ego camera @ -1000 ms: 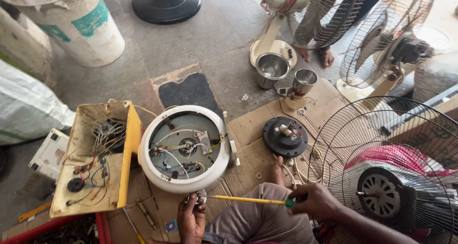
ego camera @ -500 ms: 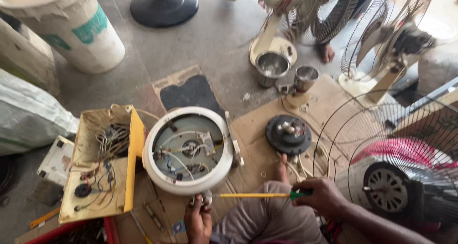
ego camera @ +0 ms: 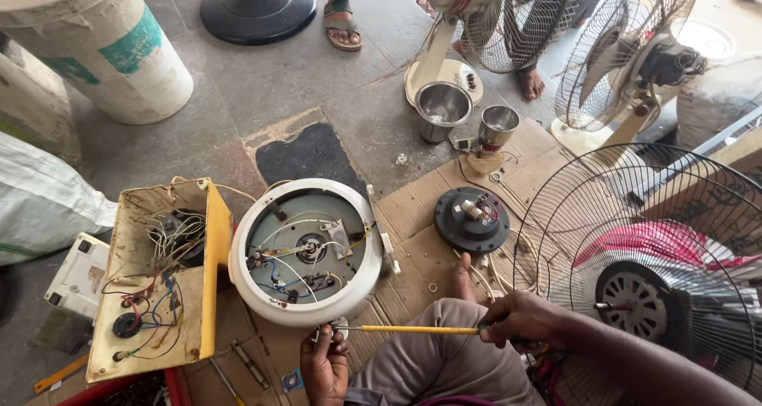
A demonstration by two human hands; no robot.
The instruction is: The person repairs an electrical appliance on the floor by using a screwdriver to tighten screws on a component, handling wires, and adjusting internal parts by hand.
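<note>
Concrete floor with flattened cardboard (ego camera: 432, 207) laid over it, and we're looking straight down into a repair spot crowded with fans. Front and centre sits a round white appliance base (ego camera: 308, 251), opened up, its wires and metal plate on show. The left hand (ego camera: 325, 362) is down at the near rim of that base, fingers curled shut on a small metal part right at the edge. The right hand (ego camera: 520, 320) has its grip closed around the handle of a yellow-shafted screwdriver (ego camera: 413, 329), held level, tip pointing left and meeting that small part just below the base. Between the hands, a bent knee in grey-brown trousers (ego camera: 432, 362). Left of the base, a yellow casing (ego camera: 159, 275) stands open with a tangle of wires inside. Farther back on the cardboard lies a black round motor unit (ego camera: 471, 219), and beyond it two steel mixer jars (ego camera: 443, 108). On the right, a large wire fan guard (ego camera: 635, 255) over red blades. Top left, a white plastic bucket (ego camera: 103, 53); at the top, another person's sandalled foot (ego camera: 343, 26).
</note>
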